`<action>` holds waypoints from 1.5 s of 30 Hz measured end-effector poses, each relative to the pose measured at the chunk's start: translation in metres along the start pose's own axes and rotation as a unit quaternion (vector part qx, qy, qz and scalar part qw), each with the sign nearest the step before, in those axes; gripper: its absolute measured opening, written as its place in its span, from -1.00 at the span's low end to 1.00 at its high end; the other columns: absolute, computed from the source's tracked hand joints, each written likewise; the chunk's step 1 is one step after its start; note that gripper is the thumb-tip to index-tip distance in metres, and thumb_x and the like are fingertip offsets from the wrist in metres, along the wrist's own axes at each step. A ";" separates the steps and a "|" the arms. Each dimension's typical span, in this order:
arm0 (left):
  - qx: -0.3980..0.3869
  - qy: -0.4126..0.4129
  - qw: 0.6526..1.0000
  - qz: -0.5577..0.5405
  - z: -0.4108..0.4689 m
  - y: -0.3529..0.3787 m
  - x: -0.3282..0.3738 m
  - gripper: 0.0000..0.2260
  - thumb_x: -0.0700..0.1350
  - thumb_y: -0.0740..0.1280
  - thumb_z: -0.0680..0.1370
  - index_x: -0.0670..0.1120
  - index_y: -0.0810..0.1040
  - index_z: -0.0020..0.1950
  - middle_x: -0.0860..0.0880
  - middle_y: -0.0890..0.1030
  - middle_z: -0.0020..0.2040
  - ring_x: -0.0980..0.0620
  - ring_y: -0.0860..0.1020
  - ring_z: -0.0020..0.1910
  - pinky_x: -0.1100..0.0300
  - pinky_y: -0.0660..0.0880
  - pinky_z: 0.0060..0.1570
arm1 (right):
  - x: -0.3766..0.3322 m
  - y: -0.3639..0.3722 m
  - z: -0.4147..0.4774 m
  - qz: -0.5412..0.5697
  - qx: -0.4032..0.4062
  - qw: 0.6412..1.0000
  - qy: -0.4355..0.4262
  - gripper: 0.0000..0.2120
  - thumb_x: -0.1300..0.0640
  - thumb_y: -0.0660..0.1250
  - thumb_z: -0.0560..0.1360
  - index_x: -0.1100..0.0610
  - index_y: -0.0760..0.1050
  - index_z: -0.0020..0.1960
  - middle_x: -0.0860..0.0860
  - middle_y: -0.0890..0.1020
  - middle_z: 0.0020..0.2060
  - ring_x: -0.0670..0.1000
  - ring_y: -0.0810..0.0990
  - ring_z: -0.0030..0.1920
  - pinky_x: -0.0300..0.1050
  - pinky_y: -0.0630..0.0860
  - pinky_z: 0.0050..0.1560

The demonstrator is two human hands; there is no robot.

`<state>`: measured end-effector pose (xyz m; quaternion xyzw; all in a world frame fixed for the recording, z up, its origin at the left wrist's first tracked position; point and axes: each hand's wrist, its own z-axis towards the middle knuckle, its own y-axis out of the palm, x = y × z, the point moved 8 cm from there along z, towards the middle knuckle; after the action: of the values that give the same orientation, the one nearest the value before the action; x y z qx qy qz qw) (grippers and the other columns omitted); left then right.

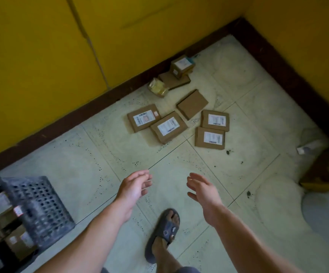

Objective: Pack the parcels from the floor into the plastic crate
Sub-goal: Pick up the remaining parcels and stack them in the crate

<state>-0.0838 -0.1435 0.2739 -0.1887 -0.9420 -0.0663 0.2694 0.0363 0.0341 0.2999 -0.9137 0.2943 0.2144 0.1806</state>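
Several brown cardboard parcels lie on the tiled floor near the wall: a labelled one (pixel 143 117), another (pixel 168 127) touching it, a plain one (pixel 192 104), two labelled ones at the right (pixel 215 120) (pixel 210 138), and a small box (pixel 182 66) resting on a flat parcel (pixel 174 80). A clear packet (pixel 158 87) lies beside them. The dark plastic crate (pixel 41 205) stands at the lower left with parcels inside. My left hand (pixel 134 189) and my right hand (pixel 203 191) hover empty above the floor, fingers relaxed, well short of the parcels.
Yellow walls with a dark skirting board (pixel 81 113) close the corner behind the parcels. My sandalled foot (pixel 164 231) stands between my arms. A white scrap (pixel 305 148) and a dark object (pixel 327 170) lie at the right.
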 end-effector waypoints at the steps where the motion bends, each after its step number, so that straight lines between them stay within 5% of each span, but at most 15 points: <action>1: -0.004 0.000 1.000 0.004 0.005 0.020 0.008 -0.80 -0.21 0.23 0.61 -0.10 0.56 0.18 -0.04 0.66 0.05 0.01 0.62 0.02 0.20 0.50 -0.09 | -0.008 -0.019 0.008 -0.008 0.004 1.000 0.003 -0.67 0.26 0.22 0.59 0.13 0.44 0.34 0.07 0.54 0.26 0.04 0.51 0.24 -0.06 0.46 0.26; 12: -0.011 -0.024 0.999 0.046 0.089 0.143 0.091 -0.77 -0.16 0.19 0.63 -0.06 0.54 0.24 0.00 0.65 0.10 0.08 0.60 0.03 0.28 0.46 -0.19 | -0.104 -0.095 0.118 -0.014 0.006 0.999 0.038 -0.69 0.24 0.20 0.60 0.12 0.43 0.34 0.05 0.54 0.22 0.05 0.50 0.24 -0.03 0.45 0.30; 20: -0.024 -0.026 0.997 0.068 0.198 0.181 0.159 -0.81 -0.15 0.18 0.64 -0.01 0.53 0.18 0.00 0.64 0.10 0.06 0.60 0.06 0.24 0.52 -0.04 | -0.183 -0.097 0.242 -0.025 -0.004 0.998 0.052 -0.67 0.32 0.16 0.60 0.14 0.43 0.33 0.06 0.55 0.16 0.04 0.54 0.18 -0.04 0.48 0.25; 23: -0.024 -0.026 0.997 0.063 0.232 0.190 0.179 -0.81 -0.15 0.18 0.64 -0.02 0.53 0.19 0.01 0.63 0.09 0.06 0.60 0.05 0.23 0.52 -0.05 | -0.212 -0.085 0.286 -0.044 -0.024 0.998 0.050 -0.75 0.31 0.17 0.60 0.07 0.50 0.16 0.06 0.57 0.11 -0.02 0.57 0.05 -0.11 0.51 0.14; 26: -0.013 -0.030 0.998 0.050 0.270 0.197 0.193 -0.83 -0.13 0.19 0.64 0.03 0.54 0.13 0.05 0.63 0.08 0.08 0.60 0.05 0.12 0.51 0.10 | -0.235 -0.069 0.331 -0.074 -0.031 0.996 0.039 -0.79 0.24 0.22 0.59 -0.05 0.51 -0.04 0.08 0.60 0.08 0.05 0.56 0.14 0.00 0.50 0.24; 30: -0.002 -0.029 0.999 0.038 0.337 0.212 0.205 -0.82 -0.11 0.19 0.63 0.04 0.54 0.16 0.02 0.63 0.09 0.04 0.61 0.04 0.02 0.49 0.18 | -0.264 -0.034 0.413 -0.067 -0.048 0.997 0.004 -0.76 0.23 0.26 0.57 0.14 0.50 0.23 0.13 0.58 0.15 0.16 0.55 0.21 -0.01 0.50 0.17; 34: -0.021 0.023 0.999 0.034 0.448 0.243 0.227 -0.79 -0.08 0.22 0.62 0.06 0.51 0.24 0.02 0.60 0.18 0.03 0.58 0.13 0.00 0.47 0.25 | -0.292 0.007 0.532 -0.117 -0.071 0.989 -0.061 -0.76 0.19 0.27 0.53 0.08 0.48 0.19 -0.12 0.48 -0.12 0.01 0.49 0.05 0.12 0.48 0.26; 38: -0.025 0.082 0.996 0.036 0.565 0.273 0.252 -0.73 -0.03 0.28 0.58 0.07 0.43 0.28 0.00 0.48 0.31 0.03 0.47 0.23 0.02 0.40 0.32 | -0.325 0.023 0.645 -0.054 -0.031 0.992 -0.106 -0.51 0.06 0.34 0.48 0.04 0.38 0.39 0.09 0.56 0.18 0.09 0.54 0.18 0.13 0.44 0.31; 41: -0.015 0.095 0.995 0.021 0.635 0.283 0.261 -0.46 0.06 0.33 0.52 0.06 0.29 0.48 0.01 0.35 0.44 -0.04 0.36 0.38 -0.07 0.29 0.41 | -0.348 0.031 0.708 -0.014 -0.005 0.990 -0.139 -0.38 -0.01 0.37 0.46 0.04 0.28 0.47 0.09 0.48 0.34 0.11 0.48 0.29 0.12 0.42 0.33; 45: -0.043 0.120 0.992 0.011 0.691 0.303 0.271 -0.46 0.10 0.33 0.41 0.17 0.38 0.40 0.07 0.53 0.29 0.00 0.45 0.29 -0.08 0.29 0.36 | -0.370 0.042 0.753 0.034 -0.002 0.986 -0.161 -0.35 -0.08 0.39 0.46 0.00 0.24 0.48 0.01 0.50 0.30 0.10 0.48 0.29 0.15 0.42 0.32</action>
<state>-0.5111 0.3789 -0.1587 -0.2014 -0.8971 -0.1264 0.3725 -0.4769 0.5161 -0.1591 -0.8570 0.2914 0.3656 0.2165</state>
